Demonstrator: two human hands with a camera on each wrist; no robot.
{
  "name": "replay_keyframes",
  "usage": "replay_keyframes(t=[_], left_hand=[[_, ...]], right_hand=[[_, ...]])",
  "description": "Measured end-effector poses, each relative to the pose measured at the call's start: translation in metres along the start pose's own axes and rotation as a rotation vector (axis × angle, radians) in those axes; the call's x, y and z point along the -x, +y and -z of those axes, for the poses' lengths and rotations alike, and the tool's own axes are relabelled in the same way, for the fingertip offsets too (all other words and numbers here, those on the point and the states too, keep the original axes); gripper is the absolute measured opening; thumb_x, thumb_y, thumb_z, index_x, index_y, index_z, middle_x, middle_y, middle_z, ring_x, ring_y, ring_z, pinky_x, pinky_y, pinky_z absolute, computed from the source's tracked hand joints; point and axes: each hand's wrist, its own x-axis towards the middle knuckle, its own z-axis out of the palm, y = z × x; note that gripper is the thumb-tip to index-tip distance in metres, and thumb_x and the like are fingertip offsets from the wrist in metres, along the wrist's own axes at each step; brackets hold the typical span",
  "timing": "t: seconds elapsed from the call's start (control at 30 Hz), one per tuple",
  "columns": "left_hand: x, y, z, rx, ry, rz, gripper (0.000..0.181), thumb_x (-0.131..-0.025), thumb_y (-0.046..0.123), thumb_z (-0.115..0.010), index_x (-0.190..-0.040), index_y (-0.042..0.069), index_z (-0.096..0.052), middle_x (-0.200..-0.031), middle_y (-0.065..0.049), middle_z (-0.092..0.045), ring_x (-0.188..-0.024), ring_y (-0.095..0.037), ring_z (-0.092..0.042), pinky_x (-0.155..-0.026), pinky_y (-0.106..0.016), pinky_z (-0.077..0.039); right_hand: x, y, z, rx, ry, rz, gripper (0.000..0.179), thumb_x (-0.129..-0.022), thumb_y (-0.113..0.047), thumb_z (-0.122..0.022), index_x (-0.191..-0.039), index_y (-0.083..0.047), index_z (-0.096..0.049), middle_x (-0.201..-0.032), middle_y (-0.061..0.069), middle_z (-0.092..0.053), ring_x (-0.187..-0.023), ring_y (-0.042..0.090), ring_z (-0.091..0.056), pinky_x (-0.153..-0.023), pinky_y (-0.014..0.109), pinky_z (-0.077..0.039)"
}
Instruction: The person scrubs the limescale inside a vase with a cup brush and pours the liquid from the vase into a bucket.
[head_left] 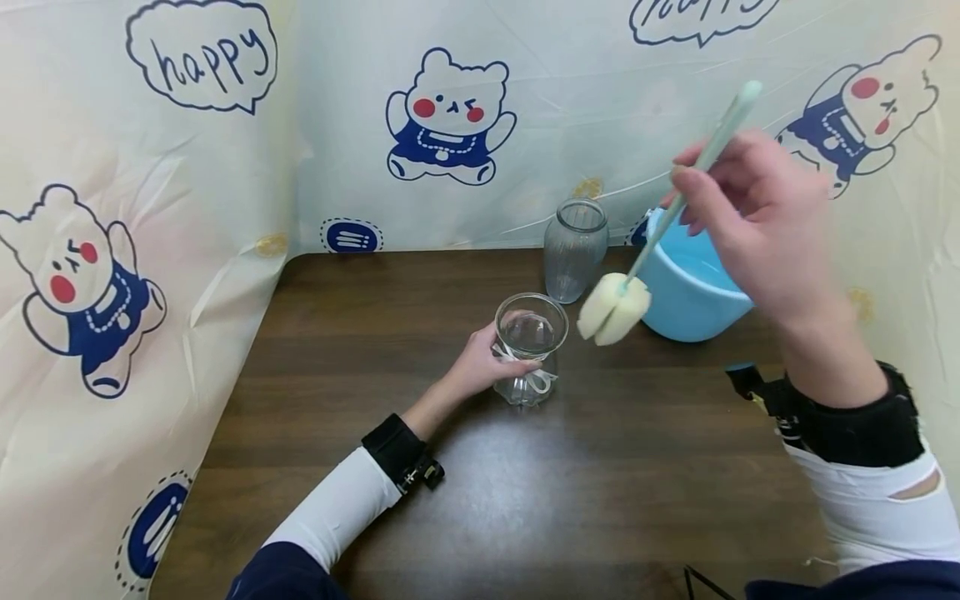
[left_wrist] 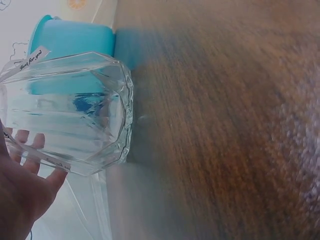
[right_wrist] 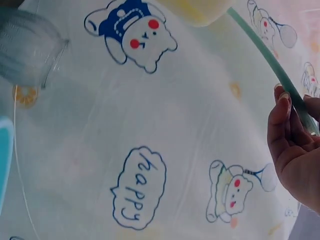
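My left hand (head_left: 474,363) grips a clear glass vase (head_left: 519,390) around its side, the thumb across the front over a white ribbon bow. The vase stands upright, low at the table; whether its base touches the wood I cannot tell. In the left wrist view the vase (left_wrist: 65,117) shows faceted walls and a printed ribbon. Raised at the right, my right hand (head_left: 776,225) pinches the pale green handle of a sponge bottle brush (head_left: 613,308). Its cream sponge head points down, in the air to the right of the vase. In the right wrist view the handle (right_wrist: 272,60) runs between fingers and thumb.
A second, ribbed glass vase (head_left: 574,254) stands behind the held one. Right of it is a light blue bucket (head_left: 686,304), partly behind my right hand. The brown wooden table (head_left: 360,333) meets a patterned cloth (head_left: 337,125) at the back and sides.
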Motion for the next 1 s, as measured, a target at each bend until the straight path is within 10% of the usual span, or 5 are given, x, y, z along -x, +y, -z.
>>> replay_keyframes(t=[0.27,0.67,1.0], left_hand=[[-0.002,-0.032,-0.002,-0.011,0.006,0.019,0.068,-0.072,0.027,-0.082,-0.134,0.017,-0.055,-0.124,-0.016,-0.065,-0.114,-0.027,-0.058,-0.098,-0.041,-0.046],[-0.003,-0.031,-0.001,-0.016,-0.002,0.031,0.068,-0.072,0.028,-0.083,-0.134,0.019,-0.056,-0.124,-0.009,-0.067,-0.115,-0.019,-0.058,-0.100,-0.040,-0.045],[-0.001,-0.031,-0.004,0.018,-0.006,0.052,0.068,-0.072,0.030,-0.084,-0.133,0.020,-0.057,-0.124,-0.008,-0.067,-0.115,-0.019,-0.058,-0.101,-0.038,-0.044]], right_hand=[[0.022,0.034,-0.003,0.212,-0.197,-0.084,0.021,-0.090,-0.014,-0.068,-0.103,0.002,-0.067,-0.073,0.009,-0.070,-0.061,-0.009,-0.050,-0.055,0.007,-0.038],[0.104,0.105,-0.063,0.272,-0.747,-0.274,0.020,-0.096,-0.020,-0.059,-0.084,-0.005,-0.056,-0.059,0.003,-0.054,-0.048,0.012,-0.046,-0.043,0.027,-0.041],[0.155,0.153,-0.086,0.227,-0.973,-0.411,0.023,-0.092,-0.020,-0.064,-0.097,0.002,-0.062,-0.064,0.004,-0.062,-0.053,0.011,-0.054,-0.048,0.027,-0.047]])
